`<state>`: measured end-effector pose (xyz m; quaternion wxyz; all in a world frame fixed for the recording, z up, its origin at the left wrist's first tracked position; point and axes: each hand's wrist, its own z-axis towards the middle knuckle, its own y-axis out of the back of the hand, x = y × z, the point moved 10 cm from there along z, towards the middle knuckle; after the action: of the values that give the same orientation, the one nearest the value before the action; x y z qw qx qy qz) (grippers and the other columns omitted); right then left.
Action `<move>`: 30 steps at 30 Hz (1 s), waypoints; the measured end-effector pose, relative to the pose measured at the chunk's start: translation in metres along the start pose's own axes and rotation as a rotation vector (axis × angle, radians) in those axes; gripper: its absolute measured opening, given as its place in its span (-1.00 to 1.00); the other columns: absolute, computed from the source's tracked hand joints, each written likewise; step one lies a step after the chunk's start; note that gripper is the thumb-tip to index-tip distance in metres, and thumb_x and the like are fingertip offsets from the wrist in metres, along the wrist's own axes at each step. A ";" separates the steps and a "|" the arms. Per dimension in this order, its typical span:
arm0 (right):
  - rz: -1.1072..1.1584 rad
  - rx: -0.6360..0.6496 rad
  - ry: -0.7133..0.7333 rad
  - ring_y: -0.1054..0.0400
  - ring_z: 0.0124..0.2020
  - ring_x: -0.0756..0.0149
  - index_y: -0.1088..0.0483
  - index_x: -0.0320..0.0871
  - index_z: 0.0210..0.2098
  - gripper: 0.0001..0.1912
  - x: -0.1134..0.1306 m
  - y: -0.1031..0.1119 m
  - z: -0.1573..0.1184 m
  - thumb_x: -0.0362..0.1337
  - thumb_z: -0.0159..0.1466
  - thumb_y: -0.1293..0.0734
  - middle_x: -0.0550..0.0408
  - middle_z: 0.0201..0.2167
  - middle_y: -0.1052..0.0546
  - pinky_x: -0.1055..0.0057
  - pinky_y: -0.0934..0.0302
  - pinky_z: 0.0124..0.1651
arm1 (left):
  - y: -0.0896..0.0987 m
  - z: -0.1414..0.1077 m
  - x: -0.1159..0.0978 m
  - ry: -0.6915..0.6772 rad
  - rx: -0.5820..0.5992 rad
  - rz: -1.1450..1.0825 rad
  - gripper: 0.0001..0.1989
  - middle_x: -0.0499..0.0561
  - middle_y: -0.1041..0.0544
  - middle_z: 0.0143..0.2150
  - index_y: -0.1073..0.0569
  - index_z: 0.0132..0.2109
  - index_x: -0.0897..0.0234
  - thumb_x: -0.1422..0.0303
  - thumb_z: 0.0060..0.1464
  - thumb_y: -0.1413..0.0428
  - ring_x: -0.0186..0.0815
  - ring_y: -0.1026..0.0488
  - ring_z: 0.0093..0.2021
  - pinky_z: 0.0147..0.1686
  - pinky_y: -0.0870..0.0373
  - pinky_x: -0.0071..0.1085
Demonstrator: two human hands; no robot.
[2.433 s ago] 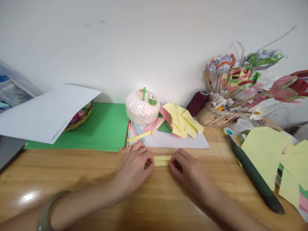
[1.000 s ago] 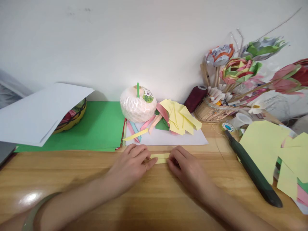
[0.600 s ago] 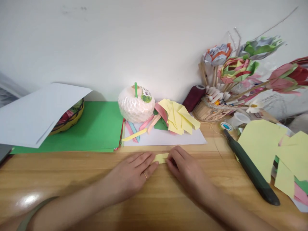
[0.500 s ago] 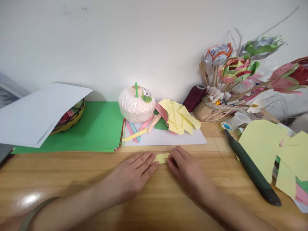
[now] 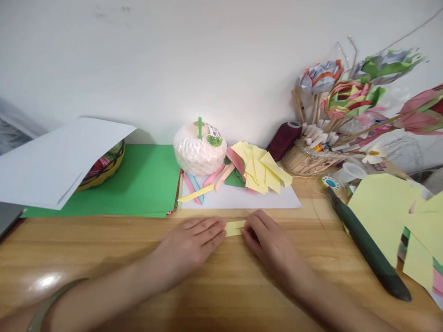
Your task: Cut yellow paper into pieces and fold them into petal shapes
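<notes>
Between my two hands, flat on the wooden table (image 5: 221, 295), lies a small folded strip of yellow paper (image 5: 234, 228). My left hand (image 5: 195, 242) lies flat with its fingers stretched out, fingertips pressing on the strip's left end. At the strip's right end, my right hand (image 5: 266, 240) is closed, its curled fingers and thumb pinching the paper; that end is hidden under the fingers. Beyond my hands, a heap of cut yellow paper pieces (image 5: 259, 166) and several folded strips, one of them a narrow yellow strip (image 5: 195, 193), rest on a white sheet (image 5: 277, 201).
A wrapped coconut (image 5: 199, 152) stands against the wall. Green paper sheets (image 5: 148, 184) and white sheets (image 5: 62, 157) lie left. To the right are a dark green cutting tool (image 5: 370, 244), yellow paper (image 5: 377, 207), a maroon thread spool (image 5: 284, 138) and a basket (image 5: 301, 161) of paper flowers.
The whole view has shifted slightly, so things appear a little further right. My left fingertips have drawn back slightly toward the strip's left edge; my right hand keeps its pinch.
</notes>
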<state>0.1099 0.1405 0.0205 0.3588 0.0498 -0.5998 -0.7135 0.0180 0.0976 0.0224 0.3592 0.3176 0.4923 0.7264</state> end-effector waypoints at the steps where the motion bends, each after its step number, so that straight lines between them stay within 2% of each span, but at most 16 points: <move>1: 0.006 0.007 -0.005 -0.25 -0.46 0.37 -0.20 -0.14 -0.43 -0.84 -0.001 0.000 0.000 -0.44 0.26 -0.11 0.08 -0.44 -0.34 0.46 -0.22 -0.42 | -0.001 0.000 0.001 -0.009 0.011 -0.014 -0.64 0.03 -0.42 0.09 -0.34 0.05 0.38 0.54 0.27 0.26 -0.25 -0.36 0.07 0.00 -0.28 -0.34; 4: 0.009 0.008 -0.006 -0.27 -0.44 0.35 -0.22 -0.15 -0.43 -0.84 -0.002 0.002 -0.002 -0.43 0.26 -0.13 0.06 -0.43 -0.35 0.43 -0.24 -0.39 | 0.000 0.000 0.003 -0.025 0.025 -0.029 -0.65 0.00 -0.42 0.09 -0.36 0.04 0.38 0.53 0.27 0.24 -0.23 -0.36 0.07 0.00 -0.28 -0.33; 6: -0.045 -0.037 0.040 -0.29 -0.39 0.31 -0.27 -0.16 -0.41 -0.83 0.003 0.010 -0.004 -0.42 0.28 -0.13 0.04 -0.42 -0.39 0.38 -0.26 -0.35 | 0.002 0.001 0.002 -0.022 0.024 -0.011 -0.66 0.02 -0.43 0.08 -0.36 0.04 0.40 0.52 0.26 0.22 -0.21 -0.36 0.07 0.02 -0.26 -0.32; 9: -0.176 -0.143 0.198 -0.34 -0.21 0.21 -0.34 -0.25 -0.19 -0.83 0.027 0.022 -0.010 -0.40 0.29 -0.15 -0.07 -0.28 -0.49 0.26 -0.26 -0.18 | 0.004 0.002 -0.002 -0.017 0.003 0.019 -0.69 0.05 -0.44 0.07 -0.36 0.04 0.44 0.52 0.26 0.18 -0.20 -0.35 0.07 0.06 -0.21 -0.30; 10: -0.204 -0.131 0.264 -0.32 -0.11 0.17 -0.32 -0.29 -0.08 -0.76 0.038 0.020 -0.012 -0.37 0.29 -0.16 -0.11 -0.18 -0.49 0.22 -0.24 -0.10 | 0.004 0.002 -0.003 -0.014 -0.004 0.027 -0.70 0.05 -0.45 0.05 -0.37 0.03 0.44 0.52 0.25 0.16 -0.20 -0.35 0.07 0.07 -0.18 -0.30; 12: -0.241 -0.022 0.377 -0.21 0.09 0.10 -0.22 -0.38 0.09 -0.55 0.057 0.007 -0.016 -0.21 0.29 -0.18 -0.20 0.03 -0.41 0.17 -0.19 0.02 | 0.003 0.002 -0.004 -0.008 -0.022 0.038 -0.73 0.07 -0.48 0.02 -0.41 -0.03 0.44 0.49 0.24 0.12 -0.20 -0.36 0.06 0.11 -0.13 -0.29; 15: -0.322 0.136 0.445 -0.14 0.16 0.00 -0.16 -0.51 0.13 -0.21 0.068 -0.013 -0.020 0.10 0.21 -0.16 -0.32 0.13 -0.27 0.15 -0.20 0.03 | -0.001 0.000 -0.004 0.006 -0.002 0.047 -0.74 0.11 -0.45 0.05 -0.42 -0.04 0.44 0.43 0.24 0.08 -0.20 -0.33 0.09 0.13 -0.08 -0.29; 18: -0.406 0.159 0.456 -0.20 0.12 -0.05 -0.20 -0.56 0.09 0.01 0.066 -0.018 -0.023 0.30 0.07 -0.17 -0.40 0.11 -0.27 0.16 -0.24 -0.01 | -0.003 0.000 -0.002 0.017 0.045 0.056 -0.71 0.09 -0.40 0.11 -0.37 0.04 0.40 0.40 0.24 0.08 -0.22 -0.29 0.12 0.13 -0.07 -0.27; 20: -0.445 0.154 0.462 -0.23 0.10 -0.07 -0.23 -0.55 0.07 0.06 0.060 -0.015 -0.025 0.35 -0.01 -0.19 -0.42 0.09 -0.28 0.16 -0.25 -0.02 | -0.001 0.000 -0.001 0.022 0.057 0.060 -0.71 0.06 -0.41 0.10 -0.37 0.05 0.37 0.40 0.24 0.08 -0.21 -0.29 0.12 0.13 -0.06 -0.22; 23: -0.502 0.137 0.456 -0.24 0.09 -0.06 -0.26 -0.50 0.06 0.02 0.049 -0.006 -0.030 0.33 -0.03 -0.23 -0.40 0.08 -0.30 0.15 -0.24 -0.02 | 0.000 -0.001 0.001 0.026 0.076 0.045 -0.74 0.01 -0.43 0.08 -0.39 0.02 0.33 0.42 0.25 0.09 -0.19 -0.30 0.11 0.11 -0.06 -0.19; 30: -0.500 0.181 0.476 -0.19 0.13 0.00 -0.20 -0.37 0.12 -0.15 0.023 0.005 -0.035 0.22 0.12 -0.19 -0.26 0.14 -0.28 0.05 -0.18 0.02 | 0.002 -0.001 0.004 0.041 0.053 0.037 -0.77 -0.01 -0.46 0.05 -0.41 -0.02 0.33 0.41 0.22 0.02 -0.16 -0.30 0.10 0.13 -0.04 -0.19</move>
<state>0.1125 0.0982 0.0239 0.2970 0.3913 -0.5293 -0.6917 0.0148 0.0997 0.0249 0.3270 0.3211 0.5127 0.7260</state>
